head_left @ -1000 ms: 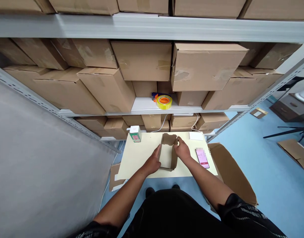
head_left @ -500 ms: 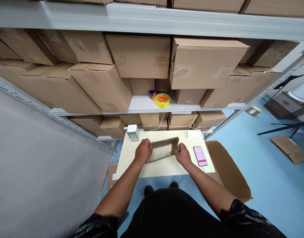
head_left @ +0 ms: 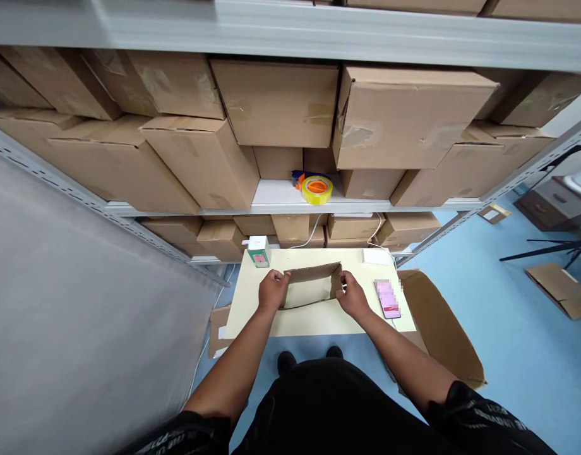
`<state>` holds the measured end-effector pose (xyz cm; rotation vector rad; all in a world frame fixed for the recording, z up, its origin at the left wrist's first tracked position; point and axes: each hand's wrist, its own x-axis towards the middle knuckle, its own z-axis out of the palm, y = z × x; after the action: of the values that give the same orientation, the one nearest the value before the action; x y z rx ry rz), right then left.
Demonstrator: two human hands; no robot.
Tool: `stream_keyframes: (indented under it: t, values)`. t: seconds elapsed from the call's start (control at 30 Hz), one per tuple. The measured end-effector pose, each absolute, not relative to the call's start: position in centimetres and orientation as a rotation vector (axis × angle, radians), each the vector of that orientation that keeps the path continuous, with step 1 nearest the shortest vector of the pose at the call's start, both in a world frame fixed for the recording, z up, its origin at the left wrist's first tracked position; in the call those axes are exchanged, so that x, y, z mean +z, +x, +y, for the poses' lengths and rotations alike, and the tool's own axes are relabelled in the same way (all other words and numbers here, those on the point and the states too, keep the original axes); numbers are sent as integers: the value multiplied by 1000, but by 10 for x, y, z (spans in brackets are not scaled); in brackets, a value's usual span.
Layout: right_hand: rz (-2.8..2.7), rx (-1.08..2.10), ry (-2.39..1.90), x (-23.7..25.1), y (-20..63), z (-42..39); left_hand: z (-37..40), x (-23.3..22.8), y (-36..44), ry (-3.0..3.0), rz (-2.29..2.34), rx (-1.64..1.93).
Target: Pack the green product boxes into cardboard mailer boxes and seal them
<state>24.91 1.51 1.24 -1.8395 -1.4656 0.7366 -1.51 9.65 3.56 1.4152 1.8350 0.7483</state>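
a small open cardboard box [head_left: 311, 287] sits near the middle of the pale desk [head_left: 314, 319], lying crosswise with its open side facing the person. the left hand [head_left: 271, 292] is closed around the box's left end, fingers wrapped over the top edge, and the right hand [head_left: 353, 296] grips the right end the same way, so the box is held between both hands while resting on the desk. just right of the right hand a phone [head_left: 388, 299] lies flat on the desk with its pink screen lit. at the far left corner of the desk stands a small white and green carton [head_left: 259, 251], upright, apart from the box. a white flat item [head_left: 376, 257] lies at the far right corner. beyond the desk rise metal shelves [head_left: 290, 199] packed with large brown cartons [head_left: 404, 117], and in a gap on the middle shelf rests a yellow roll of tape [head_left: 317, 189] with an orange core. a big flattened piece of cardboard [head_left: 442, 332] leans just beside the desk's right edge on the blue floor [head_left: 522, 354].
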Motion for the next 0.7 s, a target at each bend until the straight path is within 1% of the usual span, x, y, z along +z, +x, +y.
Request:
stream_keyframes:
  t: [0.23, 0.47, 0.57, 0.7]
  values:
    - [-1336, 753, -1844, 2, 253, 19, 79, 21, -16, 1460, 1510, 798]
    - [-1479, 726, -1778, 2, 251, 17, 105, 30, -15, 1314, 1824, 938]
    - [-1515, 689, -1695, 0, 252, 20, 107, 31, -14, 1296, 1791, 949]
    - [-1455, 707, -1667, -6, 254, 23, 96, 26, -16, 1361, 1570, 876]
